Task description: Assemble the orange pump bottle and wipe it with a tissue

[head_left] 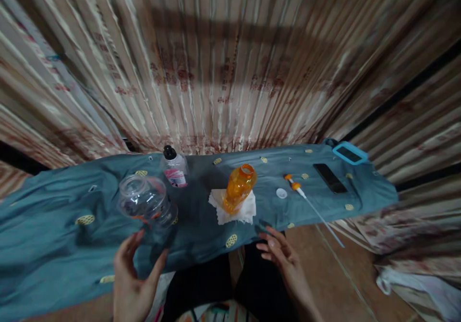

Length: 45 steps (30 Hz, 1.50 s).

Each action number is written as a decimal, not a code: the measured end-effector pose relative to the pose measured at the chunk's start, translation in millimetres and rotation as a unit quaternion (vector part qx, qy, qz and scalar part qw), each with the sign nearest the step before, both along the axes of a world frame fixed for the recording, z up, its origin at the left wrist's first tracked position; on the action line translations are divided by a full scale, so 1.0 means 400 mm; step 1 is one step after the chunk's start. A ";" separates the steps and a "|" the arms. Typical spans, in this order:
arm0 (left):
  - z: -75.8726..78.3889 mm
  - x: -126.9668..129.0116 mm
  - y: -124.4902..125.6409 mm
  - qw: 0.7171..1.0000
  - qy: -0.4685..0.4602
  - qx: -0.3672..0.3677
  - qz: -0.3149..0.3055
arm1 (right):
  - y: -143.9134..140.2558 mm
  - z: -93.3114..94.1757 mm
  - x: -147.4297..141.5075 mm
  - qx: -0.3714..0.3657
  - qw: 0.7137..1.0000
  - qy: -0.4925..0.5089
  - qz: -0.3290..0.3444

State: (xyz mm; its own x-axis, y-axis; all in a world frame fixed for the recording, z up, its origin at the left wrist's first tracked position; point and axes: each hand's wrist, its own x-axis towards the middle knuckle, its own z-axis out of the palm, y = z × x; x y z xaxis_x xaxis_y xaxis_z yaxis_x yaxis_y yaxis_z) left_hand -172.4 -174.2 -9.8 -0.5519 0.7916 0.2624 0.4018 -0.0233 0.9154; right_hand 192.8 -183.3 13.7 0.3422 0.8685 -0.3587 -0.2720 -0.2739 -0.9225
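I count one of each thing on the cloth-covered worktop point(201, 245): one clear jar point(147, 202), one small bottle point(175, 169) with a black cap and pink label, one orange bottle point(240, 190), one white tissue point(248, 210), one small white cap point(281, 193), one orange-and-white pump point(296, 186), one black phone point(330, 178) and one blue-framed object point(350, 154), too small for me to identify.

My left grip point(149, 245) is spread wide, thumb well away from the fingers, and holds nothing. Its fingertips are just in front of the clear jar, at the near left of the worktop; from this angle I can't tell whether one brushes it.

My right grip point(264, 245) is released too, its fingers loosely curved and apart with nothing between them. It sits at the worktop's near edge, the orange bottle and the white cap beyond it.

The orange bottle stands uncapped on the tissue, roughly mid-worktop. The small bottle is behind the clear jar, towards the curtain point(230, 62). To the right, the pump lies between cap and phone, its long thin tube reaching out past the edge.
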 end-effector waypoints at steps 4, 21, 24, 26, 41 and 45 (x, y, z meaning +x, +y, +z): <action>-0.007 0.118 0.036 0.992 0.022 -0.029 -0.117 | 0.045 -0.027 0.106 0.031 0.988 -0.139 -0.057; -0.024 0.436 0.385 0.942 -0.129 0.017 -0.308 | 0.388 -0.015 0.417 -0.147 0.718 -0.676 0.082; -0.027 0.440 0.391 0.942 -0.111 0.022 -0.315 | 0.408 -0.019 0.422 -0.165 0.688 -0.696 0.125; -0.031 0.442 0.393 0.944 -0.100 0.033 -0.312 | 0.410 -0.014 0.423 -0.163 0.682 -0.700 0.136; -0.041 0.449 0.385 0.936 -0.126 0.038 -0.325 | 0.407 0.456 0.234 0.399 0.836 -0.371 -0.061; -0.039 0.450 0.386 0.933 -0.134 0.039 -0.332 | 0.397 0.586 0.134 0.510 0.832 -0.193 -0.098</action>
